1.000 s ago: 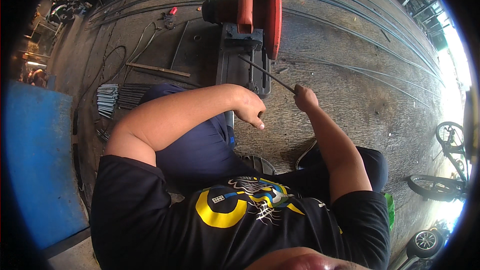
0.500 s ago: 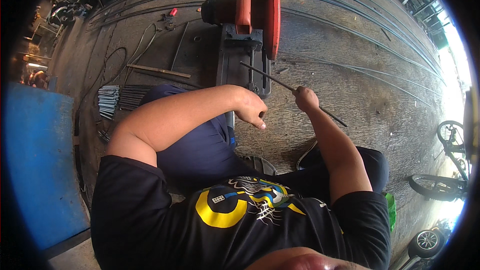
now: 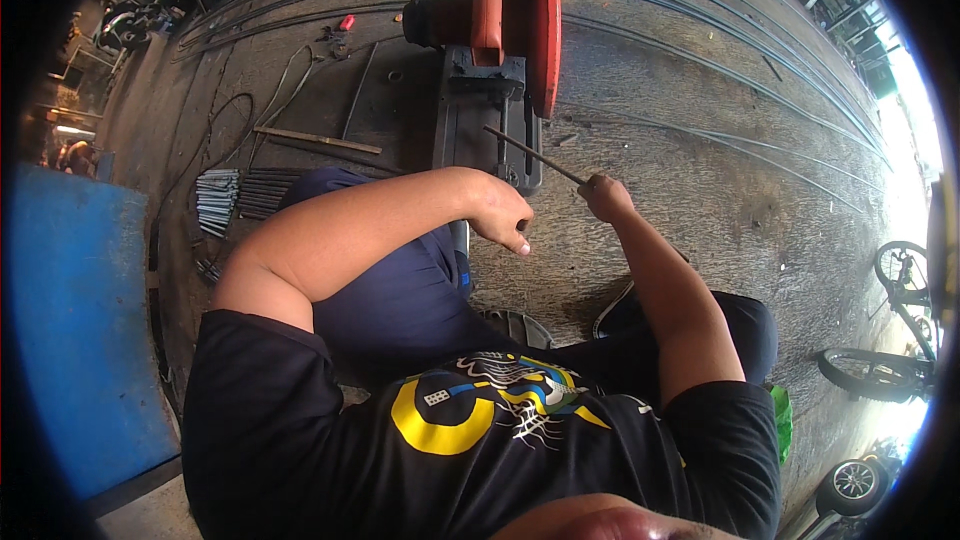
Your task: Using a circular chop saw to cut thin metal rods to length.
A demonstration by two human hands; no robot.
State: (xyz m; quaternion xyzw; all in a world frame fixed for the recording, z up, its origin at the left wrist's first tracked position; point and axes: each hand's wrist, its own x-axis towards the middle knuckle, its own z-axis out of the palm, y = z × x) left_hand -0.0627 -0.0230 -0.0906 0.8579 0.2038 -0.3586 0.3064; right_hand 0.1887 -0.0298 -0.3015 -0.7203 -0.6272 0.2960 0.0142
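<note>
A thin dark metal rod (image 3: 537, 155) is gripped by my right hand (image 3: 607, 199), its fingers wrapped round it. The rod slants to the far left, and its far end lies over the clamp bed of an orange-and-black cut-off saw (image 3: 488, 15). Most of its near part is hidden by my right forearm. To the left, my left hand (image 3: 500, 216) is curled closed just in front of the saw's base (image 3: 460, 130); whatever its fingers may hold is hidden. The saw's round red guard (image 3: 544, 35) stands beyond both hands.
Bundled short rods (image 3: 217, 202) and a wooden stick (image 3: 318, 141) lie at the left on the worn floor. Long bars (image 3: 720, 50) stretch across behind the saw. A blue panel (image 3: 80, 330) stands at the near left. Bicycle wheels (image 3: 870, 375) show at the right edge.
My right hand has shifted slightly left and the rod has turned a little, so its near part is now mostly behind my forearm. My left hand has hardly moved.
</note>
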